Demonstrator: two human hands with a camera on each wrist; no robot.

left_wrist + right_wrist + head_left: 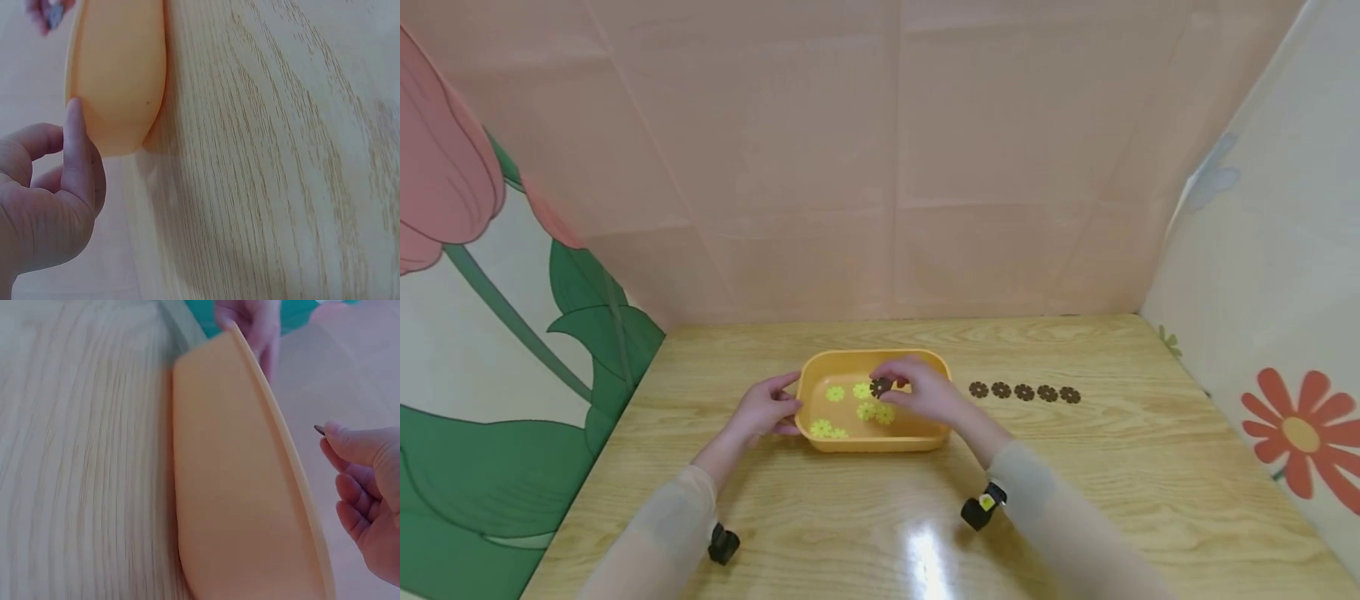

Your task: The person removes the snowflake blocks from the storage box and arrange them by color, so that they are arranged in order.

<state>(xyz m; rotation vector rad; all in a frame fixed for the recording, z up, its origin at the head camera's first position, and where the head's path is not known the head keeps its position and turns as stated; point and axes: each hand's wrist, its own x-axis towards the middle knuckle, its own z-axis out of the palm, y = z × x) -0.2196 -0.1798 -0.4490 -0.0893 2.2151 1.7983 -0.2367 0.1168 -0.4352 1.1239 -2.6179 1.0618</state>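
flower [880,387] pinched in our right hand [928,392], we should steady the tray [880,446] at nine o'clock, left hand [766,408] fingers apart.

From above, we see the right grip [921,392] hide part of the brown flower piece [881,387] and the far right of the orange tub [880,446]; a red spot [902,382] at the fingers is too small to identify. The near wall cuts off a yellow piece [839,433]. In our wrist views, the tub's inside is hidden, and frame edges crop the left grip [53,206] and right alike.
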